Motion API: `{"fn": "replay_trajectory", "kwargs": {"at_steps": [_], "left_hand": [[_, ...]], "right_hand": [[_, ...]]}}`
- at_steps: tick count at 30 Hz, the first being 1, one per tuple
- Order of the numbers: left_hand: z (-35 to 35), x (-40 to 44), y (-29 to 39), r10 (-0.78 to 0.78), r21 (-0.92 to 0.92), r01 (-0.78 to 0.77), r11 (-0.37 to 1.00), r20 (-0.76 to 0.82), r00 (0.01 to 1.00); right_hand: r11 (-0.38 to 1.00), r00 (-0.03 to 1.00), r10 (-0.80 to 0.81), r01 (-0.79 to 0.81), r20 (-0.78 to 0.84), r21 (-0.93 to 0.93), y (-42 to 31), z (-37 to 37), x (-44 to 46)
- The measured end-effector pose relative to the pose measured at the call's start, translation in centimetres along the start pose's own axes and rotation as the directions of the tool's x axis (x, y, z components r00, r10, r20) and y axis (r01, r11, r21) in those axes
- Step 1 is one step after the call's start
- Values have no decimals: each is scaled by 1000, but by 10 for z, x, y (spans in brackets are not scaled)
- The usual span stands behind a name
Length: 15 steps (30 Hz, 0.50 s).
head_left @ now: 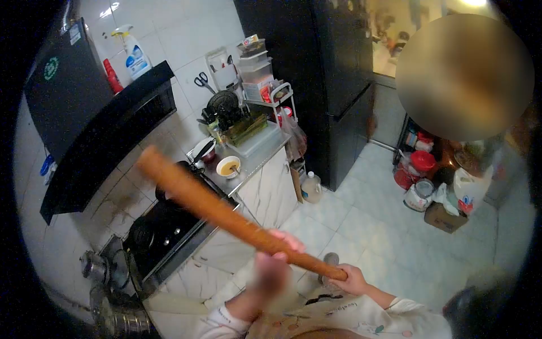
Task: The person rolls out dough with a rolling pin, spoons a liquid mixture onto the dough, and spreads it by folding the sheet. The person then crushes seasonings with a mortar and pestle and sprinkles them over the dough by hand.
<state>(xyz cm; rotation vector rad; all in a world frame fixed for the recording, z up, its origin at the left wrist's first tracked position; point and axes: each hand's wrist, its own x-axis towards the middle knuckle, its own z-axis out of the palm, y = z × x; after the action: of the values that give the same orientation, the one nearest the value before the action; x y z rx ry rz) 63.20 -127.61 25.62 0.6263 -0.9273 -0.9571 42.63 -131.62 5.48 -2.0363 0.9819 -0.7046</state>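
Observation:
A long, thick brown wooden stick (pixel 226 217), wider at its far upper-left end, slants across the middle of the view and is held in the air. My left hand (pixel 276 257) is closed around it partway along, with part of the hand and wrist blurred. Around its thinner near end, my right hand (pixel 351 280) is wrapped with fingers closed. The far end is smeared by motion and passes in front of the black gas stove (pixel 169 226) and the counter.
A white bowl (pixel 228 167) with yellowish liquid and a spoon stands on the counter left of a black fridge (pixel 299 68). The range hood (pixel 107 135) juts out at upper left. A jug (pixel 311 187), a cardboard box (pixel 445 218) and a red basin (pixel 423 161) are on the floor.

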Motion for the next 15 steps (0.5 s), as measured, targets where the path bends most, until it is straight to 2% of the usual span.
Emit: {"fn": "replay_trajectory", "kwargs": {"at_steps": [3, 4, 7, 8, 9, 10, 12, 14, 15], "left_hand": [[-3, 84, -51, -44, 47, 41, 998, 75, 996], [-10, 114, -69, -53, 40, 48, 998, 132, 990], [-20, 200, -88, -30, 263, -7, 965, 135, 990], [-28, 227, -88, 3, 314, -61, 948, 182, 983], [-33, 252, -83, 63, 442, -125, 888, 152, 986], [-47, 272, -81, 68, 493, -125, 861, 132, 989], [-99, 302, -90, 80, 634, -130, 763, 108, 991], [-152, 320, -105, 39, 683, -8, 731, -31, 999], [-169, 331, -100, 8, 761, 68, 646, -96, 995]], "right_hand": [[955, 989, -135, 147, -64, 258, 6, -10, 102], [960, 979, -168, 189, -118, 205, -9, -25, 137], [950, 966, -166, 210, -196, 231, 1, -44, 241], [960, 957, -198, 233, -213, 154, 2, -55, 273], [964, 946, -235, 256, -222, 70, 3, -68, 305], [943, 945, -202, 259, -257, 210, 5, -79, 338], [881, 897, -230, 356, -377, 311, 9, -106, 401], [763, 858, -225, 450, -463, 463, -29, -145, 462], [689, 881, -234, 449, -412, 569, -63, -168, 487]]}}
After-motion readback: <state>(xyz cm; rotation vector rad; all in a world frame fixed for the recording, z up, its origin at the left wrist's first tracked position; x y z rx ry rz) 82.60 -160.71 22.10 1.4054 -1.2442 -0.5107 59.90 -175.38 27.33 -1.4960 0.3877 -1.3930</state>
